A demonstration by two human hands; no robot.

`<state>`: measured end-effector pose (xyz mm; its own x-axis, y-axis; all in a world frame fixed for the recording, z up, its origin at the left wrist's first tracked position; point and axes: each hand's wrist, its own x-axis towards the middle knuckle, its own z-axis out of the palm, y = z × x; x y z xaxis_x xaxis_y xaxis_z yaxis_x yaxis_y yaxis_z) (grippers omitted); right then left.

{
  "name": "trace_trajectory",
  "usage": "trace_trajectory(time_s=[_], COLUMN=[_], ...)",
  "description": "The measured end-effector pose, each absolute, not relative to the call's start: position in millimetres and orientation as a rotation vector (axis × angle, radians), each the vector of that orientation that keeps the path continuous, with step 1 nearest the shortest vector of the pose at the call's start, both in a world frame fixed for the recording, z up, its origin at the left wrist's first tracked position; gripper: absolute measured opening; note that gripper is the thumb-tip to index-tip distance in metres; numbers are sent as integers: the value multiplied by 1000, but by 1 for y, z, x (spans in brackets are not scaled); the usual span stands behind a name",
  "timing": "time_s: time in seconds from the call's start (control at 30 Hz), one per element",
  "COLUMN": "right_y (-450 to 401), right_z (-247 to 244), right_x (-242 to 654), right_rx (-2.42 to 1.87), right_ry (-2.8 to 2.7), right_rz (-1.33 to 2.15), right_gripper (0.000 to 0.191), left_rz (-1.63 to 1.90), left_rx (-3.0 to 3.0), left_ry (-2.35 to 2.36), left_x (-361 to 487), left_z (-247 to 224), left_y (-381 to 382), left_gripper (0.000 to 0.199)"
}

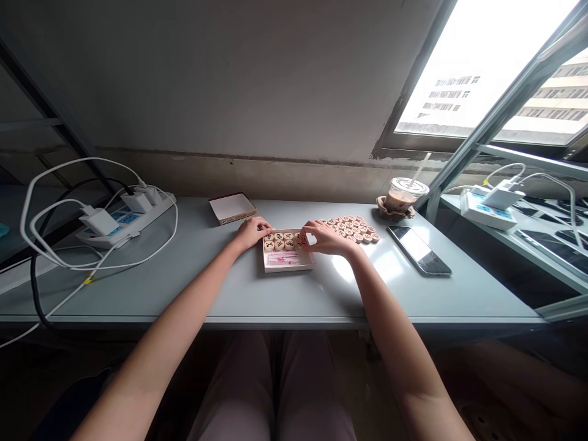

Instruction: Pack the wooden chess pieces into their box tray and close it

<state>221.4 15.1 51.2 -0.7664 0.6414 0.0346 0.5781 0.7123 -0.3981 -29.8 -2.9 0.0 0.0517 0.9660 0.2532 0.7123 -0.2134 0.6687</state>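
A shallow open box point(289, 267) lies on the grey table, with round wooden pieces point(279, 245) bearing black characters in rows in its far part. Pink and white printing shows on the bare near part of its floor. My left hand point(252, 233) rests at the box's far left corner, its fingers touching the rim. My right hand point(325, 237) is over the right end of the rows, thumb and forefinger closed on a wooden piece point(302, 244). To the right of that hand, several pieces with red characters point(356, 229) lie grouped on the table.
A box lid point(233, 208) lies at the back left. Power strips with white chargers and looping cables point(126, 217) occupy the left side. At the right are a lidded drink cup point(400, 195) with a straw in a cardboard holder and a phone point(419, 250).
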Motion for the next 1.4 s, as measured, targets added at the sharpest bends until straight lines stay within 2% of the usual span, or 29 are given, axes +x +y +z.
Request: trace_trajectory(time_s=[0.17,0.4,0.67,0.93,1.03,1.2,1.4], right_y=[25,48,48,44,32,4,-7], right_z=[46,19,19,29,38,41,24], right_x=[227,237,235,230,222,191,171], right_rx=[-916,-1403,-1399,-1307,-1098,-619,-513], right_ry=[-2677,-2463,-2493,-2450,-2447,-2555,-2644], right_rz=[490,-143,-214,-56,224,658,529], right_gripper=[15,30,21,16,19,19,20], left_rz=[937,925,911,668,624,636,616], left_rx=[1972,1966,1951,1922,1946,1927,1938], left_ry=[1694,1707,1663,1478,1458,1435,1451], left_x=[-27,-25,-25,-26,-27,-27,-25], left_z=[4,4,7,20,20,18,18], left_y=[-6,-7,-9,-22,-24,-21,-20], left_gripper=[33,34,42,52,56,48,45])
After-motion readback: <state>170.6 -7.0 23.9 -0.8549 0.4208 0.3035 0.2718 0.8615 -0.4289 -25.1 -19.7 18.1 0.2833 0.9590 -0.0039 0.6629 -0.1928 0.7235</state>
